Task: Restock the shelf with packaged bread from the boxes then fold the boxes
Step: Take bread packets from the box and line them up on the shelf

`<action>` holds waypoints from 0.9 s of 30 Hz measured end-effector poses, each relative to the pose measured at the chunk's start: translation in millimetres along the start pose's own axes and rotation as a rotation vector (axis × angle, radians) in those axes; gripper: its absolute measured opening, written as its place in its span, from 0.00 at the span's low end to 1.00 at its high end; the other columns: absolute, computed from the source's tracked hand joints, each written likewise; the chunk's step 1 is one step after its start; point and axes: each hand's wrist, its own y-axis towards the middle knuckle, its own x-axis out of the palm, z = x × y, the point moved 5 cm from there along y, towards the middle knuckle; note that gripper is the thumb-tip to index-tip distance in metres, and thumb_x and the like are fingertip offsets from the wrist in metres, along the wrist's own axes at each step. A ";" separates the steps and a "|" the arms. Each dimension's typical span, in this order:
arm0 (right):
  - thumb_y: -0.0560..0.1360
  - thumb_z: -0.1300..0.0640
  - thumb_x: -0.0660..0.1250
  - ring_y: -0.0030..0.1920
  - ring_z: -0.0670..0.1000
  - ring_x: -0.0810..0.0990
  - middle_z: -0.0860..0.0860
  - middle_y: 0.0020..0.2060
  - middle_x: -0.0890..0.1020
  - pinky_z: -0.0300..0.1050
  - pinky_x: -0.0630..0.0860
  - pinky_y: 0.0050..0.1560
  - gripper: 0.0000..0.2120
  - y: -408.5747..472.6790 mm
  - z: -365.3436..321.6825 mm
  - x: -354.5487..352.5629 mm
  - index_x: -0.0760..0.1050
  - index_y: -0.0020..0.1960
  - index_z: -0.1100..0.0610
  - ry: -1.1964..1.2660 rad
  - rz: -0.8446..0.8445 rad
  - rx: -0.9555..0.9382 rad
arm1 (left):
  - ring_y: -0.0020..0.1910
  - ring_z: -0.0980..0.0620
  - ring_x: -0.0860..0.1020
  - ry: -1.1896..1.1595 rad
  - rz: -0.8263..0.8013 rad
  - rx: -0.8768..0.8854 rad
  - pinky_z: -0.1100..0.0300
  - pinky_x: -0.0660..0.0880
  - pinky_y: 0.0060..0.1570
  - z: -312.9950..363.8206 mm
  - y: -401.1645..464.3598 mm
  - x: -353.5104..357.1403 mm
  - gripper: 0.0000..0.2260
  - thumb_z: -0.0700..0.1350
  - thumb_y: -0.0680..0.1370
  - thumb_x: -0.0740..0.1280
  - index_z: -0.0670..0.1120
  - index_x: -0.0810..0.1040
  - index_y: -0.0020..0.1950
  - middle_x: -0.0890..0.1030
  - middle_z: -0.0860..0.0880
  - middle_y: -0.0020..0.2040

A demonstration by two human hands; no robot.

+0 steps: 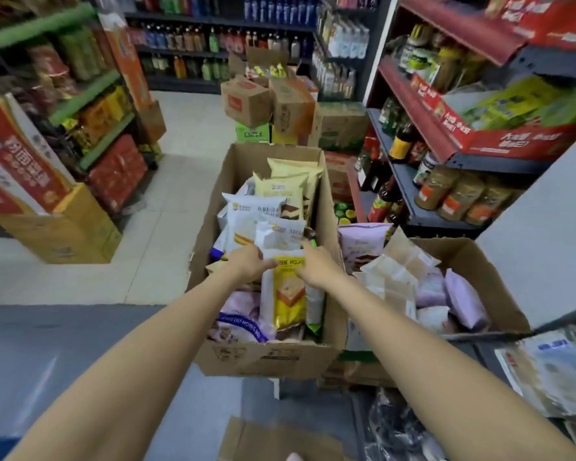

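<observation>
An open cardboard box (pixel 266 359) stands on the floor in front of me, full of packaged bread. On top lies a yellow and white bread pack (pixel 288 294). My left hand (pixel 246 262) grips its upper left edge. My right hand (pixel 316 266) holds its upper right edge, with the index finger stretched forward. White bread packs (pixel 251 216) and cream packs (pixel 280 191) fill the far half. A second open box (pixel 479 261) to the right holds purple packs (pixel 463 302) and pale packs (pixel 393 274).
Stocked shelves line both sides of the aisle, bottles on the right shelf (pixel 413 181). Stacked cartons (pixel 270 104) block the aisle beyond the box. Bagged goods on a low shelf (pixel 552 371) sit at lower right. A flat cardboard piece (pixel 273 440) lies by my feet.
</observation>
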 end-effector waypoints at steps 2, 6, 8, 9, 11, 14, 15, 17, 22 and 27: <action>0.72 0.58 0.66 0.69 0.62 0.67 0.62 0.67 0.70 0.50 0.69 0.64 0.36 21.5 -0.2 14.2 0.55 0.76 0.53 -0.034 -0.076 -0.006 | 0.33 0.48 0.70 0.003 0.012 0.029 0.57 0.61 0.31 1.8 15.4 -1.3 0.21 0.54 0.77 0.65 0.45 0.64 0.30 0.67 0.48 0.29; 0.69 0.54 0.74 0.72 0.61 0.61 0.61 0.72 0.61 0.48 0.62 0.70 0.44 34.1 -0.7 25.4 0.52 0.77 0.53 -0.034 -0.142 0.027 | 0.52 0.43 0.75 -0.047 0.052 0.190 0.56 0.69 0.47 3.3 30.3 -6.3 0.12 0.47 0.76 0.68 0.38 0.77 0.40 0.75 0.40 0.45; 0.68 0.54 0.75 0.73 0.60 0.58 0.62 0.72 0.59 0.46 0.60 0.70 0.45 36.6 3.3 19.1 0.52 0.77 0.51 0.146 -0.035 0.063 | 0.60 0.44 0.70 -0.171 0.163 0.299 0.55 0.68 0.59 2.0 34.0 -17.6 0.14 0.50 0.73 0.70 0.38 0.81 0.48 0.72 0.38 0.56; 0.67 0.55 0.76 0.73 0.59 0.59 0.61 0.72 0.59 0.46 0.61 0.69 0.47 36.0 6.3 13.2 0.50 0.77 0.50 0.279 0.054 0.066 | 0.58 0.44 0.71 -0.301 0.203 0.346 0.54 0.68 0.58 0.2 35.8 -25.1 0.13 0.50 0.72 0.71 0.40 0.81 0.45 0.72 0.37 0.55; 0.68 0.56 0.76 0.74 0.53 0.59 0.54 0.74 0.58 0.45 0.61 0.70 0.52 30.2 8.1 1.1 0.42 0.77 0.52 0.541 0.175 0.048 | 0.46 0.48 0.74 -0.562 0.149 0.399 0.56 0.69 0.46 0.5 38.7 -36.1 0.11 0.45 0.74 0.70 0.38 0.77 0.37 0.73 0.40 0.44; 0.66 0.61 0.77 0.61 0.44 0.72 0.48 0.64 0.71 0.39 0.64 0.67 0.45 21.6 6.2 -9.1 0.55 0.75 0.58 0.753 0.266 0.101 | 0.41 0.51 0.74 -0.825 -0.054 0.328 0.56 0.71 0.44 3.0 36.1 -40.9 0.09 0.46 0.78 0.66 0.44 0.78 0.40 0.75 0.47 0.38; 0.65 0.63 0.77 0.52 0.41 0.78 0.49 0.58 0.77 0.44 0.70 0.65 0.32 22.9 7.2 -8.6 0.70 0.66 0.58 0.842 0.291 0.107 | 0.42 0.51 0.77 -0.949 -0.127 0.255 0.56 0.73 0.45 1.2 36.9 -38.8 0.10 0.50 0.79 0.63 0.47 0.79 0.43 0.79 0.48 0.40; 0.66 0.63 0.77 0.38 0.39 0.82 0.54 0.50 0.84 0.47 0.80 0.53 0.12 22.3 5.4 -5.5 0.79 0.46 0.52 0.961 0.310 0.130 | 0.41 0.52 0.79 -1.207 -0.160 0.061 0.57 0.75 0.43 -10.5 49.9 -31.1 0.17 0.56 0.81 0.55 0.48 0.79 0.46 0.82 0.49 0.42; 0.68 0.55 0.76 0.49 0.51 0.83 0.51 0.48 0.84 0.54 0.79 0.55 0.13 11.2 13.7 -20.0 0.79 0.51 0.53 0.975 0.562 0.186 | 0.48 0.42 0.79 -0.708 -0.036 0.033 0.55 0.75 0.44 -27.8 77.3 -5.4 0.17 0.46 0.71 0.59 0.37 0.75 0.54 0.80 0.39 0.48; 0.70 0.52 0.74 0.52 0.53 0.82 0.53 0.52 0.83 0.57 0.78 0.56 0.19 -12.2 20.4 -48.0 0.76 0.57 0.59 0.900 0.700 0.176 | 0.57 0.40 0.75 -0.322 0.041 0.162 0.46 0.74 0.56 -5.7 74.1 7.6 0.28 0.53 0.69 0.74 0.34 0.72 0.59 0.77 0.38 0.56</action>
